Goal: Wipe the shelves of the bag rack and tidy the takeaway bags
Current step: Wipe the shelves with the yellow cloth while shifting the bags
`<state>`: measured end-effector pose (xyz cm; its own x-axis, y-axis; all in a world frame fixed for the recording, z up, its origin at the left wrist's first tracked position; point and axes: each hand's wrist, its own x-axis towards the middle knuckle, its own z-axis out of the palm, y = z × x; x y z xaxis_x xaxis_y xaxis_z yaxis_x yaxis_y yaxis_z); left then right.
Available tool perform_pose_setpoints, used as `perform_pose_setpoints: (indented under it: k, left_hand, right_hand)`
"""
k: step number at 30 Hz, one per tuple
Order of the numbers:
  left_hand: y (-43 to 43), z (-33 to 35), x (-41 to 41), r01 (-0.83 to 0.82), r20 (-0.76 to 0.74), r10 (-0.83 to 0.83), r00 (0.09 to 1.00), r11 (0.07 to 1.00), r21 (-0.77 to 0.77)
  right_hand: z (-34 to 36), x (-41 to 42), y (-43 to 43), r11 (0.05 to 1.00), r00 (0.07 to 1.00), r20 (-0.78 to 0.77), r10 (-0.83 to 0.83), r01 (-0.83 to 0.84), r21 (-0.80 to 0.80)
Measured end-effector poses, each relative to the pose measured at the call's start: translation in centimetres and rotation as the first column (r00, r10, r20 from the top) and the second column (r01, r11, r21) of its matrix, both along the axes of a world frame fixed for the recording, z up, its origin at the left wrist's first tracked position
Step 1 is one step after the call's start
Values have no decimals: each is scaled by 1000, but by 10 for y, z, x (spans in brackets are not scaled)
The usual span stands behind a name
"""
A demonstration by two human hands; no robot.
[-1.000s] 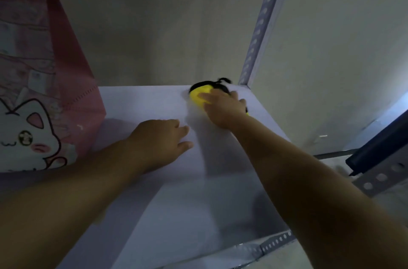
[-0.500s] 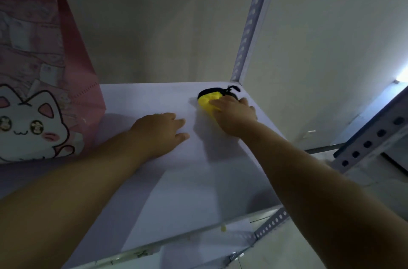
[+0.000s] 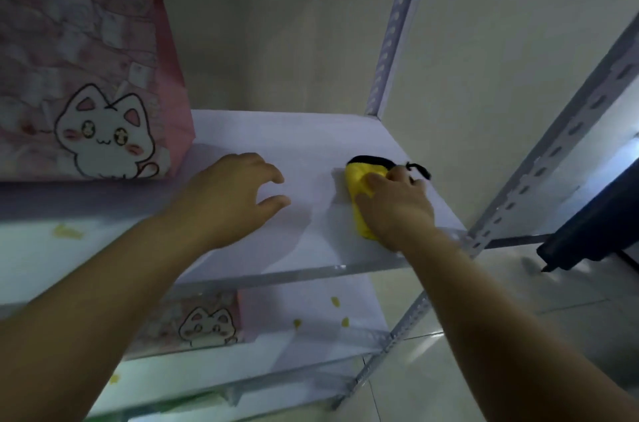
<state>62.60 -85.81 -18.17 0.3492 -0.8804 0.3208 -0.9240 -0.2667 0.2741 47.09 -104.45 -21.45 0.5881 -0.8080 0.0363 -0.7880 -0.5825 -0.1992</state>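
My right hand [image 3: 397,203] presses a yellow cloth with black trim [image 3: 359,184] flat on the white shelf [image 3: 311,141], near its right edge. My left hand [image 3: 231,196] hovers over the middle of the same shelf, fingers spread and curled, holding nothing. A pink takeaway bag with a white cat print [image 3: 86,82] stands upright at the left of this shelf, a short way from my left hand. A second pink cat bag [image 3: 197,317] stands on the shelf below.
Perforated metal posts [image 3: 394,27] rise at the shelf's back right and front right. The lower shelf [image 3: 321,314] carries small yellow crumbs [image 3: 345,321]. A dark object [image 3: 587,227] juts in at the right over the tiled floor.
My right hand has drawn the cloth from the back right corner toward the shelf's front edge. The view has pulled back and tipped down, showing the lower shelf. My left hand has lifted, fingers curling.
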Motion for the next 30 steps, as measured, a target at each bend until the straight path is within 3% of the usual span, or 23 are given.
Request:
perform_pose_setpoints:
  k: [4, 7, 10, 17, 21, 30]
  left_hand:
    - [46, -13, -27, -68, -52, 63, 997, 992, -106]
    - [79, -24, -32, -173, -57, 166, 984, 975, -142]
    - [111, -31, -26, -275, -35, 273, 961, 949, -153]
    - [176, -40, 9, -443, 43, 450, 892, 889, -119]
    - [204, -44, 19, -350, 106, 364, 925, 928, -130]
    - [220, -44, 40, -193, 154, 210, 966, 975, -113]
  right_hand:
    - [-1, 8, 64, 953, 949, 88, 303, -301, -28]
    - [-1, 0, 83, 923, 913, 138, 384, -383, -35]
    - [0, -8, 84, 947, 929, 197, 315, -321, 2]
    - [0, 9, 110, 994, 990, 117, 84, -75, -85]
    - [3, 37, 135, 997, 994, 78, 74, -72, -34]
    - [-6, 94, 201, 937, 934, 82, 349, -347, -38]
